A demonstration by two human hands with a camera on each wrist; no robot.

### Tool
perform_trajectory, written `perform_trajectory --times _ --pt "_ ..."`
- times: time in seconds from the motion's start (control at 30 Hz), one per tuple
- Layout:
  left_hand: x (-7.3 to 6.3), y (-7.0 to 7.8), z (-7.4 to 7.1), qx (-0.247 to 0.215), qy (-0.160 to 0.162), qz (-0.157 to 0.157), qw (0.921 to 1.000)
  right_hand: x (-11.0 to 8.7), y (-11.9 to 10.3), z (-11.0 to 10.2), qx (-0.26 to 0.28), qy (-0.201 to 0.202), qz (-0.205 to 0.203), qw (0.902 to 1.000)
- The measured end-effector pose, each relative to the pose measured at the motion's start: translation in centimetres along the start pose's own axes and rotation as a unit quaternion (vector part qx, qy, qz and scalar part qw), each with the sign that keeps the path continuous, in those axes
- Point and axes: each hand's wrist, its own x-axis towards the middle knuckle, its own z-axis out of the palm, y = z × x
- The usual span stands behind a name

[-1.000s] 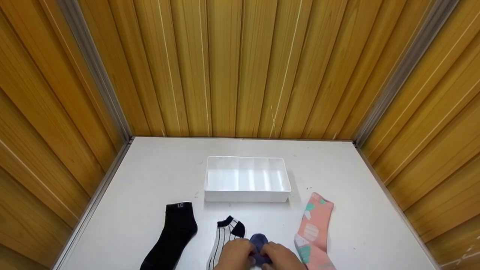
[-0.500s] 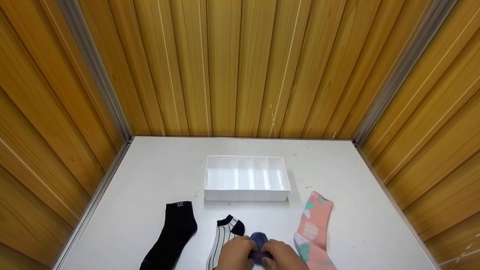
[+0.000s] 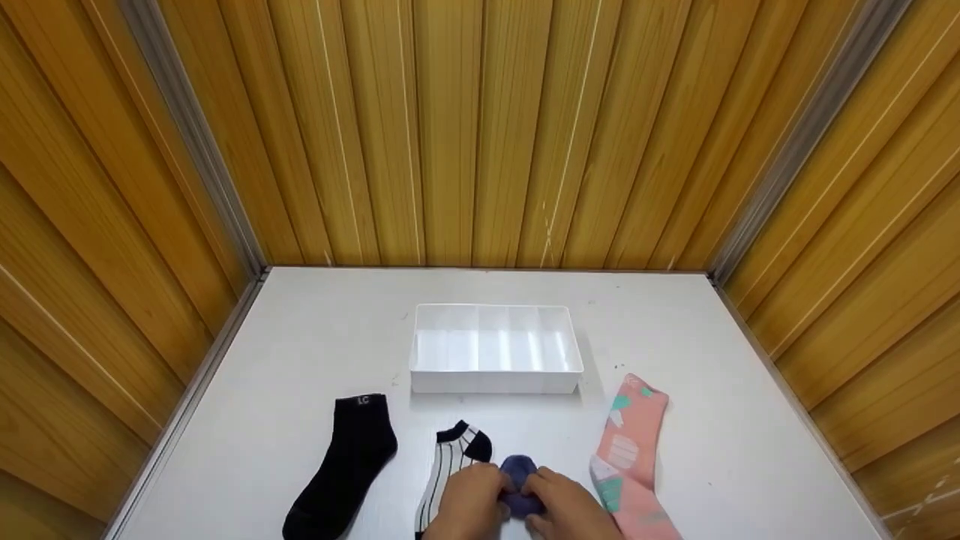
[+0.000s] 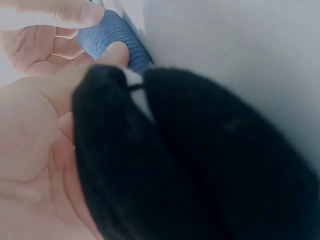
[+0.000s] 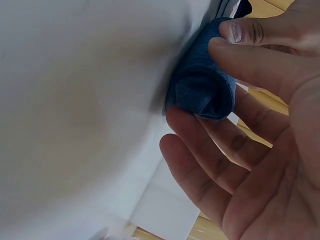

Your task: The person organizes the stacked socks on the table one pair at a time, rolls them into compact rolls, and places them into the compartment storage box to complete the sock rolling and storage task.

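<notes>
Left hand (image 3: 474,501) and right hand (image 3: 570,506) meet at a rolled blue sock (image 3: 517,471); fingers and thumbs of both curl round it, gap narrow, the ribbed roll held between them low over the bench (image 3: 300,337). Contact with the surface: cannot tell. Ahead of the fingers, well apart: white open-topped box (image 3: 495,382), its white inner floor visible, streaked with light. Just left of the fingers: striped sock (image 3: 448,465), partly hidden by the left hand; farther left, black sock (image 3: 349,461). Right of the fingers: pink sock (image 3: 634,457), green-and-white patches.
</notes>
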Motion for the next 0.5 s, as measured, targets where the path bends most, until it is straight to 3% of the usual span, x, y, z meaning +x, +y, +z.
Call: perform_trajectory --times 0.17,0.5 --pt "0.18 0.05 -0.28 0.021 0.017 0.010 0.9996 -0.08 -0.19 0.00 -0.009 0.032 -0.014 0.9994" --pt "-0.14 0.01 0.03 0.036 0.034 0.032 0.9983 -0.32 -0.32 0.35 0.006 0.027 -0.005 0.9996"
